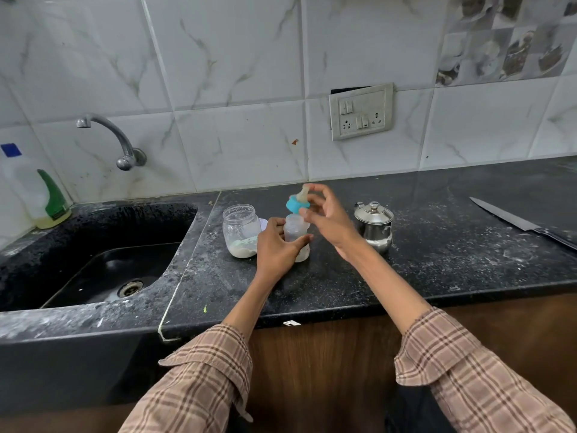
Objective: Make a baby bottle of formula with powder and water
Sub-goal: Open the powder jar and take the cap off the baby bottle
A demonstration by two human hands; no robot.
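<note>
A clear baby bottle [296, 230] stands upright on the black counter [406, 270], a little pale powder at its bottom. My left hand [276, 248] grips its body. My right hand [324, 217] pinches the blue cap with its teat [296, 203] and holds it tilted just above the bottle's open mouth. Left of the bottle stands an open clear jar [241, 229] with powder at the bottom and a pale scoop inside. A small steel lidded pot [374, 225] stands to the right of my right hand.
A black sink [103, 260] with a wall tap [109, 132] lies to the left. A green-capped bottle [46, 198] stands at its far corner. A large knife [518, 221] lies at the counter's right. A socket plate [360, 111] is on the tiled wall.
</note>
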